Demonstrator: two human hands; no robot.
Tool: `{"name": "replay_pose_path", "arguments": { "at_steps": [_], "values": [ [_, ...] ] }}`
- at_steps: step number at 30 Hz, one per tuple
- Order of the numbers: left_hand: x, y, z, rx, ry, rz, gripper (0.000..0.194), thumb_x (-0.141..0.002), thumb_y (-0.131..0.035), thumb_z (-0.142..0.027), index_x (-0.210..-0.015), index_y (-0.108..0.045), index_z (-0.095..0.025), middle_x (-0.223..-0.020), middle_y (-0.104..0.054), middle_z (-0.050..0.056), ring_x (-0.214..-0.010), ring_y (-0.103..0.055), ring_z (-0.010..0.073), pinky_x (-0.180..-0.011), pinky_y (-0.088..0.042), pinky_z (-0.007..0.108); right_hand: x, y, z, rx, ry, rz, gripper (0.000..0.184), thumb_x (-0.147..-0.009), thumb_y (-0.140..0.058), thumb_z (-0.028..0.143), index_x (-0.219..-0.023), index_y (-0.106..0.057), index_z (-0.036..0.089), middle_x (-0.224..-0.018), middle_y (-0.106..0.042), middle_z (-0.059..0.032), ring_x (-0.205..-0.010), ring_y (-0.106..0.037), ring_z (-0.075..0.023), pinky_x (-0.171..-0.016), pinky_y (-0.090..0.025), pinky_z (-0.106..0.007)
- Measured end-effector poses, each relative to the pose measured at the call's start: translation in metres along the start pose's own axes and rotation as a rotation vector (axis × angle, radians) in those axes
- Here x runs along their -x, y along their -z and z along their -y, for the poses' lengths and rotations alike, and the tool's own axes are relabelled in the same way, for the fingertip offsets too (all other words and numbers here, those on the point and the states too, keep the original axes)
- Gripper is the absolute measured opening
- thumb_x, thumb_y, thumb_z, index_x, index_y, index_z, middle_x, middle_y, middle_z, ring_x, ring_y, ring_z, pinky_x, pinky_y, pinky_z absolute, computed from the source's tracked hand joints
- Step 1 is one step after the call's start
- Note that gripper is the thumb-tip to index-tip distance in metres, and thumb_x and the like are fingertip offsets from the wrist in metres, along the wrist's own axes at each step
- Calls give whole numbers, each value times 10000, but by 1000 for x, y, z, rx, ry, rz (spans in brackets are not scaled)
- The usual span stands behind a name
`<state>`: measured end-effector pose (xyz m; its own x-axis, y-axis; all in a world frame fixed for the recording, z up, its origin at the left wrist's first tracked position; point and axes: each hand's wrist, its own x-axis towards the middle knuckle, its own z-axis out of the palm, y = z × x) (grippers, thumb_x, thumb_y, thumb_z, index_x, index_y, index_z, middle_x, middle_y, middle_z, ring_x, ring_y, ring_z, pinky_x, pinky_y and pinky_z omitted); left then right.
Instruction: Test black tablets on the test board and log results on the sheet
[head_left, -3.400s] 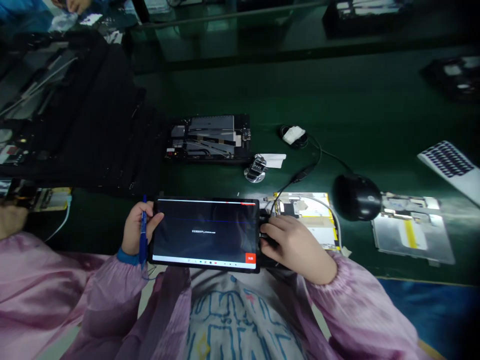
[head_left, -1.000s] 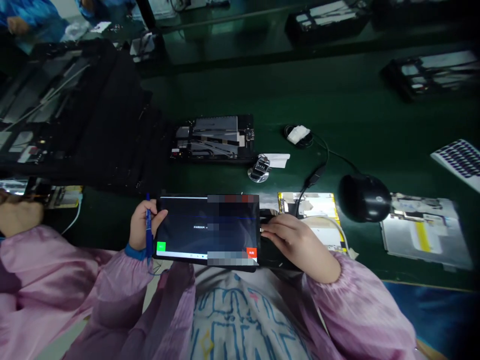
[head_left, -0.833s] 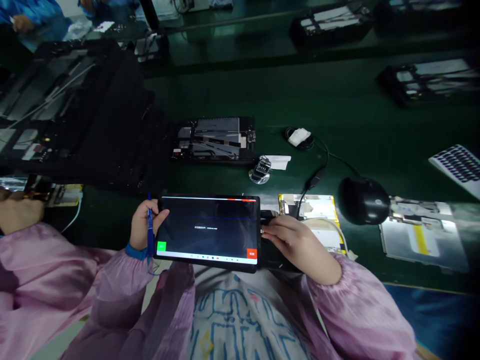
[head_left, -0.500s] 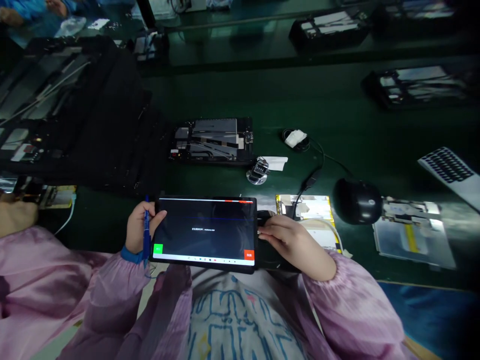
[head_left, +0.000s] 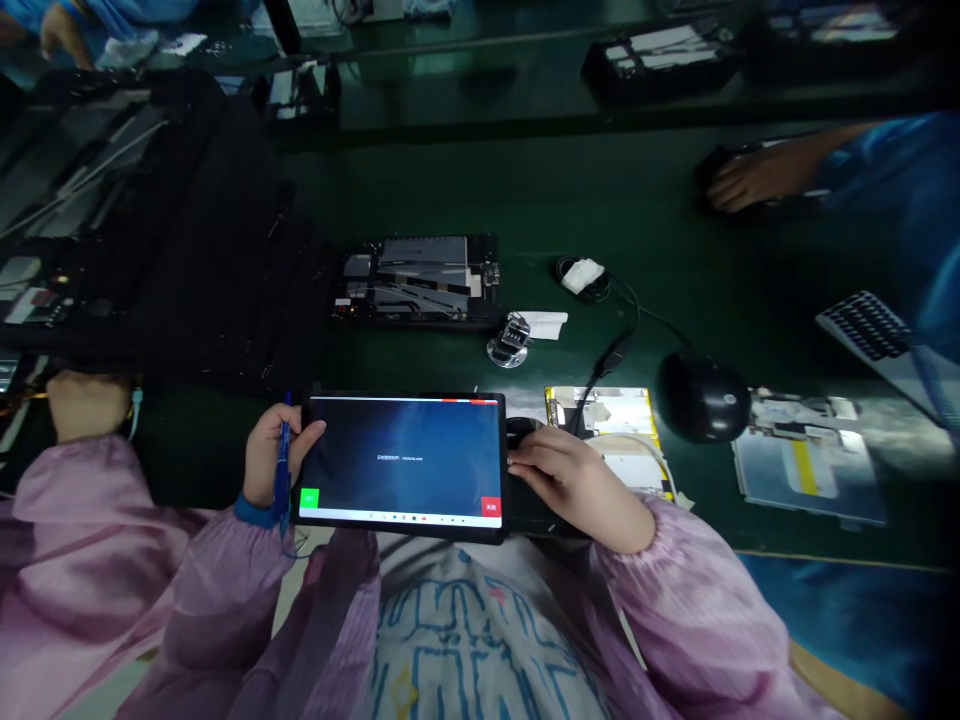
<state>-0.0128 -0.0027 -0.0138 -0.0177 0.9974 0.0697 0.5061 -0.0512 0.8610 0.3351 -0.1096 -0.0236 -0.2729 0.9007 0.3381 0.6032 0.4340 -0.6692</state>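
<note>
A black tablet with a lit dark screen, a green button at its lower left and a red one at its lower right, is held at the table's near edge. My left hand grips its left edge, thumb on the screen, with a blue pen clamped in the fingers. My right hand is closed on the tablet's right edge, fingers over a black device plugged in there.
An opened tablet chassis, a small metal counter, a black mouse, yellow-taped boards and a silver board lie on the green table. Another person's hand rests left; a blue-sleeved hand reaches in at right.
A green button has appeared on the screen since the earliest frame. A blue-sleeved arm has come in at the far right. My hands stay on the tablet, barely moving.
</note>
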Motion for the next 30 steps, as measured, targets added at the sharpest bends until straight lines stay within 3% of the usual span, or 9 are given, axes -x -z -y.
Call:
{"name": "replay_pose_path", "arguments": {
  "at_steps": [8,24,30],
  "values": [
    [0,-2,-3,36,-25,5,333,-621,-718,-293,-589,-403,-190,-605,-514,-36,-532,-466,89,-512,-395,203,-2,3,5,140,33,111,114,-867,-492,129,-855,-586,191,-782,-590,-63,-723,-572,-190,-654,-517,-325],
    [-1,0,-1,2,-78,65,344,-673,-695,-308,-599,-378,-198,-576,-461,-48,-516,-413,91,-514,-363,208,-5,0,10,249,58,113,123,-784,-462,94,-755,-528,194,-693,-581,-50,-633,-551,-184,-595,-477,-299],
    [-2,-1,-4,-7,-116,52,340,-675,-680,-301,-585,-367,-203,-564,-433,-51,-504,-390,93,-509,-346,218,-3,9,6,-17,-123,198,81,-885,-505,162,-884,-583,184,-821,-670,-62,-728,-643,-171,-649,-518,-274]
  ]
}}
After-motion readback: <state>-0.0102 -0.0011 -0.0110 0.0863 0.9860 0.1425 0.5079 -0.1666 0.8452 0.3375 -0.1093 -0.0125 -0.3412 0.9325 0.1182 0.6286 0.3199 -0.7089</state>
